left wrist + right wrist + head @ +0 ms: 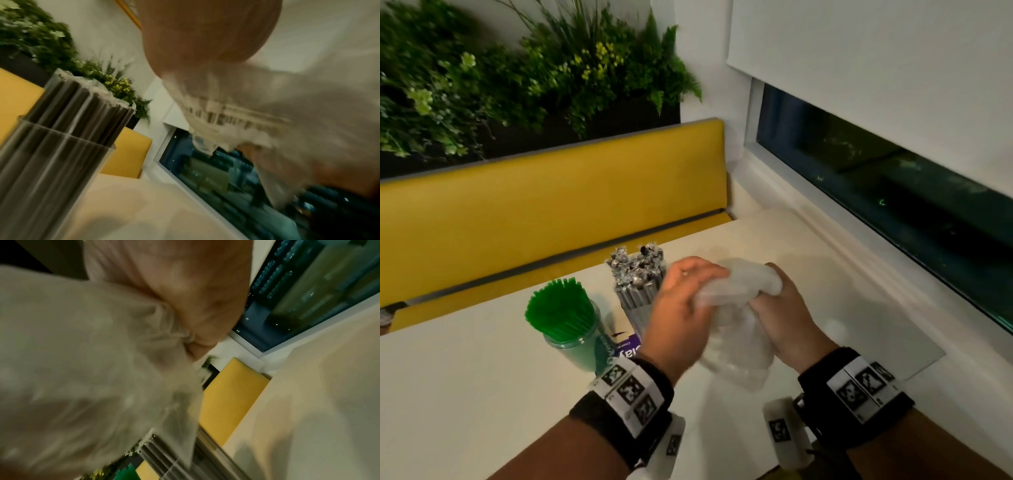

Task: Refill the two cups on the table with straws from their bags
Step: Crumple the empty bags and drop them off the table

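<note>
Both hands, left hand [681, 308] and right hand [787, 315], clutch a crumpled clear plastic bag [736, 308] above the table [465, 394], just beside the cup of wrapped straws [637, 284] and green straws [561, 308].

Straws [558, 310] in left cup: bright green. Wrapped straws [637, 274] in right cup: grey-black, silvery crinkled tips. Bag [736, 298]: translucent whitish, black barcode stripes. Tabletop [465, 394]: cream. Bench [551, 212]: yellow. Wristbands [630, 394]: black-and-white square markers.
</note>
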The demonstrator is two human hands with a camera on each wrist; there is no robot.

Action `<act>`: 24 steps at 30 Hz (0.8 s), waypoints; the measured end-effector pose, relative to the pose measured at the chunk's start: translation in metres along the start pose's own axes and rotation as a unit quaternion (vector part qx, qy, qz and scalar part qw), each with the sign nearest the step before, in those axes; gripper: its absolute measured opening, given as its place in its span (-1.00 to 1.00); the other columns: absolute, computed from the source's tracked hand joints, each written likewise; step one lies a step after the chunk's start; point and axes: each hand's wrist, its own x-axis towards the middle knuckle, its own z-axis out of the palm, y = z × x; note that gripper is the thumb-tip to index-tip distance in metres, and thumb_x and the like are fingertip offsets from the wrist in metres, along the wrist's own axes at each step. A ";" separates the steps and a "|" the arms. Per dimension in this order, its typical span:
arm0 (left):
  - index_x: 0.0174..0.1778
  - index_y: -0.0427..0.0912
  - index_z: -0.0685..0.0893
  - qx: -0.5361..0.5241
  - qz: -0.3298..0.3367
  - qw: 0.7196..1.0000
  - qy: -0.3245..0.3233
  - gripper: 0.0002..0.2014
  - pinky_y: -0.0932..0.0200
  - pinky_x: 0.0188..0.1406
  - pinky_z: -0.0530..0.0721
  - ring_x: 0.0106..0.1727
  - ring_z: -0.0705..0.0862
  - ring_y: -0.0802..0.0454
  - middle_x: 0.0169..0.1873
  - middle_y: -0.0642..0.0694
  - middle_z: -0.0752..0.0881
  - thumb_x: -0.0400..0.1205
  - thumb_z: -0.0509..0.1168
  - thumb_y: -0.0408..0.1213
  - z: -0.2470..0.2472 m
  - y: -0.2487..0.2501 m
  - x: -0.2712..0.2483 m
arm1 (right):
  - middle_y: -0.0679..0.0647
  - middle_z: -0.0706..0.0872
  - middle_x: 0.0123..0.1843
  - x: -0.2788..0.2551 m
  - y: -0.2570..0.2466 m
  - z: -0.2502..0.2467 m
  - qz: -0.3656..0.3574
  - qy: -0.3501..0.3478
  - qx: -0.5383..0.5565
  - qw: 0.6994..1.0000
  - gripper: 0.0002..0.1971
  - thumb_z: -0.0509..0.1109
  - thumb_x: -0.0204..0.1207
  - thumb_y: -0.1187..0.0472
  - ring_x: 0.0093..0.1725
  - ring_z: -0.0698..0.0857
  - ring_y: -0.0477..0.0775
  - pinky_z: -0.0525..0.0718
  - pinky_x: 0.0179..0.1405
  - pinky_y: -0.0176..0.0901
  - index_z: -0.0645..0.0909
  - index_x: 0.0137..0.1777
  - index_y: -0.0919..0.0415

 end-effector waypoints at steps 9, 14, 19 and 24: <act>0.52 0.00 0.48 -0.185 -0.154 0.967 -0.080 -0.53 -0.04 0.38 0.64 0.41 0.64 -0.09 0.37 -0.09 0.66 0.69 0.39 -0.30 0.010 -0.026 -0.009 | 0.29 0.75 0.26 -0.001 -0.011 -0.002 0.185 -0.079 0.167 0.965 -0.56 0.20 0.68 -0.07 0.23 0.75 0.24 0.68 0.21 0.13 0.66 0.32 0.23; 0.32 -0.23 0.63 -0.335 -0.248 0.907 -0.054 -0.74 -0.01 -0.41 0.70 -0.20 0.75 -0.27 0.01 -0.36 0.75 0.77 0.14 -0.43 -0.002 -0.021 0.005 | 0.00 0.74 0.22 -0.002 -0.016 -0.018 0.120 0.011 0.025 0.992 -0.68 0.38 0.55 -0.21 0.18 0.72 0.03 0.67 0.29 0.29 0.67 0.22 -0.13; -0.06 -0.08 0.77 -0.415 -0.337 0.843 -0.062 -0.79 0.19 -0.45 0.31 -0.46 0.55 -0.04 -0.25 -0.22 0.66 0.68 0.21 -0.19 0.020 -0.027 0.000 | -0.03 0.62 0.48 -0.012 -0.008 0.011 0.101 -0.162 0.188 0.963 -0.37 0.39 0.56 -0.06 0.40 0.67 0.07 0.59 0.41 0.30 0.27 0.60 -0.26; 0.54 -0.38 0.41 -0.313 -0.291 0.904 -0.017 -0.12 -0.38 0.46 0.50 0.46 0.54 -0.38 0.41 -0.46 0.57 0.48 0.42 0.20 0.038 -0.040 -0.020 | -0.14 0.43 0.60 -0.017 0.009 0.031 0.021 -0.187 -0.005 0.982 -0.28 0.51 0.55 0.08 0.51 0.51 -0.15 0.62 0.40 -0.08 0.24 0.58 -0.38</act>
